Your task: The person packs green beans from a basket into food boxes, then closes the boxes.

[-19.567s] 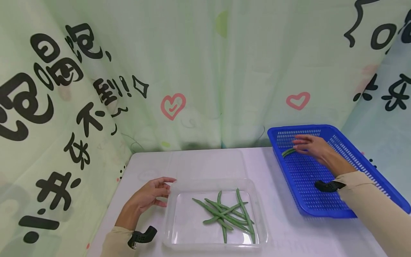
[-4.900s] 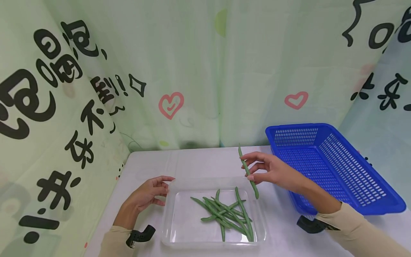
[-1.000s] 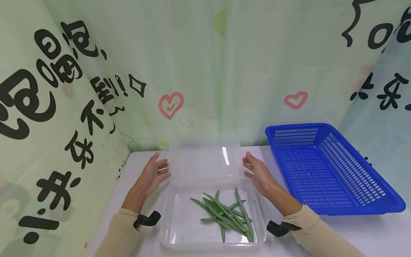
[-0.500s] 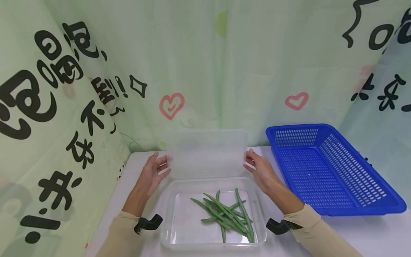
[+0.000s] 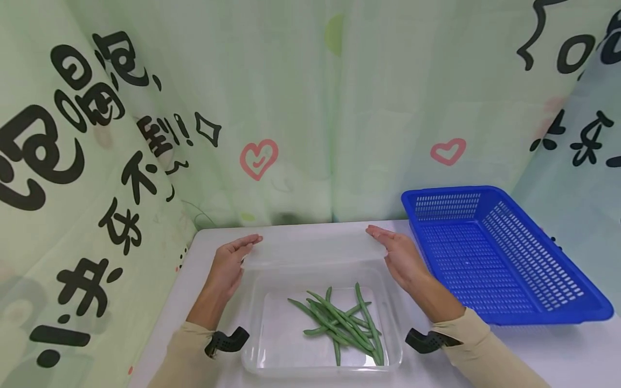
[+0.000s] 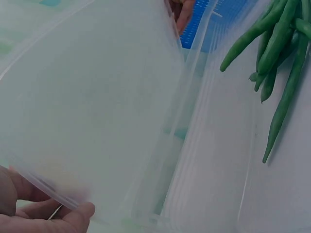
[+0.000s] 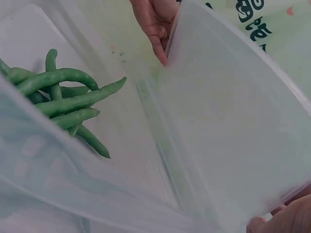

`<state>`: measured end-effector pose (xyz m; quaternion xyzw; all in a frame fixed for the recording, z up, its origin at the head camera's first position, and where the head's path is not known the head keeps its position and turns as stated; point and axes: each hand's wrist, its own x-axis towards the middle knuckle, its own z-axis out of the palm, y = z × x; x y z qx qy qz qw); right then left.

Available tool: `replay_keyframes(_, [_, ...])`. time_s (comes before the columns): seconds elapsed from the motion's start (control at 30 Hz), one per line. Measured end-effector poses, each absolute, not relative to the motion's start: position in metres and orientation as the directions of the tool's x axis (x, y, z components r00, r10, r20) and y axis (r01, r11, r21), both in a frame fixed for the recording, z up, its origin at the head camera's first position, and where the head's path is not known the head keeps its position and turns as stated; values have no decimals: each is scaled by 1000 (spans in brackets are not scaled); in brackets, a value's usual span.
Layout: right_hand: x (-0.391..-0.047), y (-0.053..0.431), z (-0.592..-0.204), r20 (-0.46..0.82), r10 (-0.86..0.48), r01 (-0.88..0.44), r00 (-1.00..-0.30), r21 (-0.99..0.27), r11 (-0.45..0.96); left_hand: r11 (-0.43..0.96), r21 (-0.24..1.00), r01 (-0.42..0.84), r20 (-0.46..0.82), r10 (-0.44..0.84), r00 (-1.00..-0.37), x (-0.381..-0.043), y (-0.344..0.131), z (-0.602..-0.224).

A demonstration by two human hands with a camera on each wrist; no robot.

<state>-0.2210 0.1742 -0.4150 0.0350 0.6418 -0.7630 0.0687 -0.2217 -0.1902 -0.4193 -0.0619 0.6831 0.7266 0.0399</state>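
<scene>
A clear plastic lid [image 5: 312, 247] hangs tilted just over the back edge of a clear rectangular container [image 5: 283, 347]. By its left edge my left hand [image 5: 227, 269] holds the lid, thumb on one side and fingers on the other, as the left wrist view shows. On the opposite edge my right hand [image 5: 406, 264] grips it; the right wrist view has those fingertips at its lower right corner. Several green beans [image 5: 344, 326] lie crossed in a loose pile inside the container, toward its right half. Whether the lid touches the container rim, I cannot tell.
To the right stands a blue perforated plastic basket [image 5: 490, 269], close to my right forearm. Both stand on a white tabletop [image 5: 213, 242]. A pale green printed curtain [image 5: 378, 108] rises directly behind the table's back edge.
Earlier my right hand reached into the basket, then carried a bean to the container. Since then both hands have taken the lid, lately lowering it forward toward the container. The basket's beans are gone.
</scene>
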Motion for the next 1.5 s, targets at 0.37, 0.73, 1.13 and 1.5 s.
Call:
replay_keyframes(0.37, [-215, 185, -416, -104, -180, 100, -978, -994, 33, -95, 990, -107, -104, 35, -994, -215, -196, -412])
replay_keyframes(0.73, [-203, 191, -408, -206, -170, 151, -964, -945, 291, 150, 978, -147, -164, 106, -981, -201, -202, -406])
replay_keyframes(1.13, [-182, 190, -405, -154, -184, 44, -971, -868, 494, 383, 899, -212, -247, 44, -968, -183, -204, -409])
replay_keyframes(1.5, [-173, 189, -408, -154, -187, 29, -970, -842, 539, 449, 866, -222, -268, 39, -963, -175, -201, -413])
